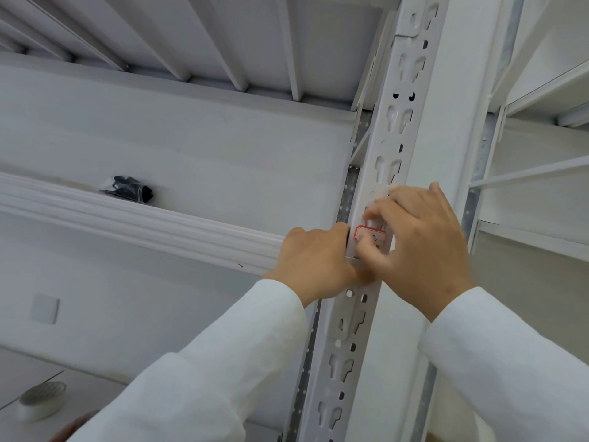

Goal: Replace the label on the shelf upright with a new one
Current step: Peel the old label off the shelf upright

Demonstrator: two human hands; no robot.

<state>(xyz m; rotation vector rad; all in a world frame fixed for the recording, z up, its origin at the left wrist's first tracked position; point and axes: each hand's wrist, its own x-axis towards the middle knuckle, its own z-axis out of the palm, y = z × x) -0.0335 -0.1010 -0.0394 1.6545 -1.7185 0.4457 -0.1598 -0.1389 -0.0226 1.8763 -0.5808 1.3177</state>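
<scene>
A white perforated shelf upright [392,129] runs from the top right down to the bottom centre. A small white label with a red border [369,233] sits on its face at mid height. My left hand [315,263] grips the upright's left edge just below and beside the label. My right hand [420,247] lies over the upright from the right, with its fingers curled onto the label's right side and lower edge. Part of the label is hidden by those fingers. Whether the label is stuck flat or lifted I cannot tell.
A white shelf beam [127,218] runs left from the upright, with a black crumpled bag [130,189] on the shelf above it. Ribbed shelf undersides [191,43] hang overhead. A round grey vented object [43,400] lies at the lower left. More white racking [535,173] stands to the right.
</scene>
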